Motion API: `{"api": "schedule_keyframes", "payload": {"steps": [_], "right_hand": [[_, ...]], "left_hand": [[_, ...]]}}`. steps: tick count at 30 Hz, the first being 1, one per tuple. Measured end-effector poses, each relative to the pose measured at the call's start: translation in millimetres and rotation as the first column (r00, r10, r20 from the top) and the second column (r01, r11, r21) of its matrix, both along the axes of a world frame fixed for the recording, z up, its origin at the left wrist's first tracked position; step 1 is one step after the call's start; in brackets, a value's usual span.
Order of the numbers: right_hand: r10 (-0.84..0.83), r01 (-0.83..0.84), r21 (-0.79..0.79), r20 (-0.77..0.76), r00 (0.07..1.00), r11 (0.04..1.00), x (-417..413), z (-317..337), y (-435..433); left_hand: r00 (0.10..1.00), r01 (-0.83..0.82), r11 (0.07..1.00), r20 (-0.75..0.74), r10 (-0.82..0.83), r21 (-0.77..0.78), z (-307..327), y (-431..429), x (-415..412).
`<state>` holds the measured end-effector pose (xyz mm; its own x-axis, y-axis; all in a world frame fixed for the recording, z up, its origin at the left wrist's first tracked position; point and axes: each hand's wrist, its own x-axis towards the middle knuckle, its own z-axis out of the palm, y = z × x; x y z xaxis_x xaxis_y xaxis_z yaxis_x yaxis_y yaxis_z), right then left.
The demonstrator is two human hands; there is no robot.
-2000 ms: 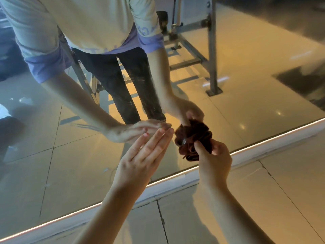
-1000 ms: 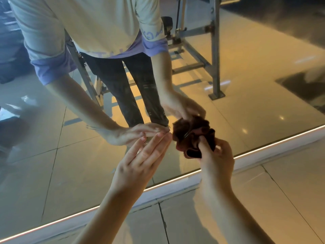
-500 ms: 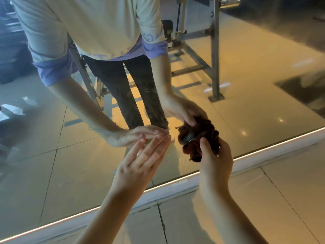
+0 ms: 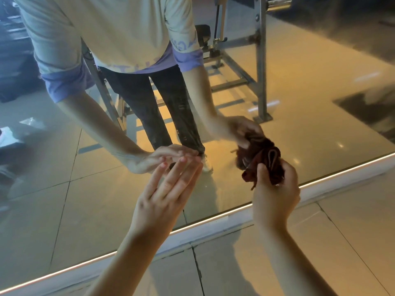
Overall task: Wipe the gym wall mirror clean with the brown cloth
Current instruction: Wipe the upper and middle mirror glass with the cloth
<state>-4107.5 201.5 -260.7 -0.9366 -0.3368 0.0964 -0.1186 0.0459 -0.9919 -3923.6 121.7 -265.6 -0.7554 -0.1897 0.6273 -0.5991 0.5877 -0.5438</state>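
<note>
A person looks down at the lower part of a gym wall mirror, both bare forearms reaching forward. The right hand has its grip clamped on a bunched brown cloth, thumb on the near side and fingers curled round it, and the cloth meets its own reflection on the glass, low down and just above the mirror's white bottom frame. The left hand, to the left of the cloth and apart from it, holds nothing. Its grip is open, fingers straight and side by side, fingertips meeting their reflection on the glass. The mirror shows the person's light shirt with purple cuffs, dark trousers, and both reflected hands. Behind them in the reflection stands a metal weight rack on a glossy tiled floor lit amber. Below the frame, the real tiled floor runs toward the viewer, crossed by dark grout lines.
</note>
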Motion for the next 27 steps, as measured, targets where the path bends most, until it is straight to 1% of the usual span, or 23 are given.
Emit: {"api": "schedule_keyframes", "payload": {"steps": [2,5,7,10,12,15,17,19,21,22,23,25,27], "right_hand": [[-0.01,0.01,0.016,-0.015,1.0,1.0,9.7,-3.4,-4.0],[0.135,-0.13,0.05,-0.112,0.984,0.99,37.9,-7.3,2.4],[0.178,-0.176,0.028,-0.121,0.977,0.984,37.7,-8.1,6.2],[0.093,-0.094,-0.011,-0.101,0.991,0.995,27.3,-9.4,0.7],[0.047,-0.046,0.016,-0.076,0.996,0.999,35.4,-9.1,-3.1],[0.103,-0.1,0.061,-0.061,0.993,0.993,50.8,-10.6,-1.6],[0.141,-0.14,0.032,-0.06,0.988,0.99,41.9,-6.0,1.3],[0.079,-0.079,-0.001,-0.087,0.993,0.997,22.3,-1.7,1.2],[0.002,-0.003,-0.009,-0.074,0.997,1.0,12.6,0.7,-2.6],[-0.004,0.005,0.003,-0.072,0.997,1.0,15.7,0.9,-3.7],[0.019,-0.017,0.024,-0.079,0.997,1.0,23.4,0.1,-4.0],[0.127,-0.121,0.062,-0.087,0.988,0.991,41.4,-2.8,-1.4],[0.204,-0.199,0.056,-0.099,0.974,0.978,47.7,-2.0,2.0]], "left_hand": [[1.0,0.016,1.0,-0.002,-0.016,-0.008,0.5,-0.7,0.7],[0.999,0.028,0.999,-0.022,-0.028,-0.023,-0.7,-2.0,-0.1],[0.999,0.034,0.999,-0.037,-0.035,-0.027,-2.1,-3.0,0.3],[0.998,0.054,0.998,-0.041,-0.054,-0.013,-1.4,-3.9,0.4],[0.997,0.061,0.998,-0.041,-0.062,-0.018,-1.2,-4.3,-0.4],[0.997,0.057,0.998,-0.04,-0.059,-0.04,-2.1,-4.6,-0.6],[0.998,0.053,0.998,-0.032,-0.054,-0.033,-3.0,-4.8,1.2],[0.998,0.05,0.999,-0.03,-0.05,-0.016,-2.9,-4.7,3.1],[0.998,0.051,0.999,-0.025,-0.051,0.003,-1.7,-4.3,4.1],[0.999,0.05,0.999,-0.021,-0.05,0.009,-0.5,-3.9,4.7],[0.999,0.047,0.999,-0.015,-0.047,0.01,1.0,-3.4,5.3],[0.999,0.037,0.999,-0.001,-0.037,-0.003,3.5,-3.0,7.3],[0.999,0.034,0.999,-0.002,-0.034,-0.021,5.4,-3.1,9.8]]}}
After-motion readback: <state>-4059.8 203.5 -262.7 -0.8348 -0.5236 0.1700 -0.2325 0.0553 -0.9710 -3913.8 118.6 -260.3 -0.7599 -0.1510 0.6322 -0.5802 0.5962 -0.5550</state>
